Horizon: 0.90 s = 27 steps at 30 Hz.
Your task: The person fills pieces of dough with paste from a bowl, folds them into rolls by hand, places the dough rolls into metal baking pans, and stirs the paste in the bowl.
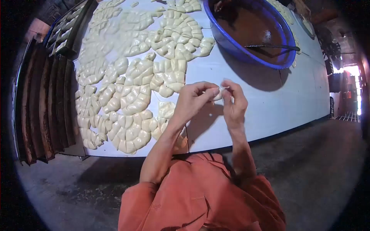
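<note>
Between my two hands, above the white table [266, 111], is a small piece of pale dough [218, 95]. My left hand [197, 98] pinches it from the left with thumb and fingertips. On its other side my right hand [234, 101] grips it with curled fingers. Many cut pieces of glossy dough [133, 96] lie close together on the table's left half. Right of them, beyond my hands, stands a blue basin [227, 40] holding brown filling [250, 27], with a dark utensil [273, 46] across its rim.
Dark metal trays [48, 104] stand on edge at the left. Behind them a rack or tray [69, 29] holds pale pieces in rows. Another person's hand [221, 4] reaches into the basin at the top. The table's near edge runs just in front of my body.
</note>
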Available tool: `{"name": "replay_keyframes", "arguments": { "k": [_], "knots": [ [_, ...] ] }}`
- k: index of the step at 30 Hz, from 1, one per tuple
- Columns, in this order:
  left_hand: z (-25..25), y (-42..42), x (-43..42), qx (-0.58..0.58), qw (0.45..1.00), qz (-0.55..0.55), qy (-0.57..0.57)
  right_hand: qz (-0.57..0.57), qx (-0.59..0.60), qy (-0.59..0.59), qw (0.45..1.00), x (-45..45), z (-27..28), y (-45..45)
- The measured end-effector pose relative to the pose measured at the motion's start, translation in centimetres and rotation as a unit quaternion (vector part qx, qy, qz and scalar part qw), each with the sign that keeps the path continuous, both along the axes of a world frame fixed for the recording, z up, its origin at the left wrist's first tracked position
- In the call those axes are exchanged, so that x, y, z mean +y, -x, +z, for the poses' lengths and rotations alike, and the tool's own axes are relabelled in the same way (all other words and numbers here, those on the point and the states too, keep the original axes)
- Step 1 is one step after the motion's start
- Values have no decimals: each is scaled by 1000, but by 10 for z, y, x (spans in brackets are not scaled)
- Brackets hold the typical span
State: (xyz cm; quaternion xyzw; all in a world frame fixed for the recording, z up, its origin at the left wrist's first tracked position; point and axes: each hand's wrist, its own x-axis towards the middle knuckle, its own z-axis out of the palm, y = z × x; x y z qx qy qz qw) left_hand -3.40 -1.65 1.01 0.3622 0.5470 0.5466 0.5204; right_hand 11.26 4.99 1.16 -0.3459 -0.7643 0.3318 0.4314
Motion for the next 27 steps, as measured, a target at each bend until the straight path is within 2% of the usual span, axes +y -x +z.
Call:
{"name": "replay_keyframes", "arguments": {
  "k": [2, 3, 4, 5, 6, 7, 8, 10, 12, 13, 16, 17, 18, 20, 21, 22, 24, 25, 26, 27],
  "knots": [
    [-4, 0, 4, -30, 999, 11, -35, 40, 14, -43, 998, -4, 10, -9],
    [-2, 0, 6, -37, 999, -11, 18, 78, -30, -49, 995, -4, 9, -19],
    [0, -1, 6, -38, 999, -16, 20, 115, -74, -56, 989, -4, 9, -28],
    [1, -2, 7, 20, 1000, -7, 23, 100, -86, -4, 991, -1, 3, -35],
    [2, 0, 7, 80, 996, 1, 25, 95, -87, -3, 992, 0, -1, -41],
    [2, 6, 6, 222, 975, -11, -12, 58, -26, 173, 983, 2, -5, -47],
    [6, 14, 3, 306, 950, -54, 5, 21, 36, 343, 938, 4, -10, -53],
    [-4, 21, 5, 419, 902, -105, -8, 26, 49, 350, 935, 11, -28, -56],
    [-24, 17, 9, 435, 890, -130, -37, 73, -141, 283, 946, 13, -38, -58],
    [-33, 15, 12, 451, 878, -148, -68, 104, -225, 210, 946, 16, -35, -58],
    [-39, 8, 15, 443, 879, -171, -39, 116, -188, 162, 962, 14, -34, -54],
    [-38, 6, 16, 430, 880, -200, 15, 110, -213, 173, 955, 12, -31, -53],
    [-40, 5, 16, 427, 881, -202, 20, 111, -214, 179, 954, 11, -26, -52],
    [-43, 10, 10, 373, 914, -155, -32, 82, -366, 93, 922, 9, -23, -46],
    [-32, 17, 3, 363, 920, -140, -43, 68, -395, 84, 912, 9, -25, -47],
    [-23, 28, -4, 366, 920, -134, -34, 79, -392, 86, 913, 7, -29, -50],
    [-11, 53, -24, 379, 924, -43, 21, -12, -258, 90, 962, -4, -37, -52],
    [-10, 65, -36, 357, 934, 27, 11, -42, -231, 115, 965, -11, -31, -49],
    [-3, 75, -51, 405, 911, 80, 23, -33, -230, 116, 966, -17, -22, -43],
    [-1, 85, -66, 401, 908, 105, 59, -23, -204, 194, 959, -25, -9, -34]
  ]
}}
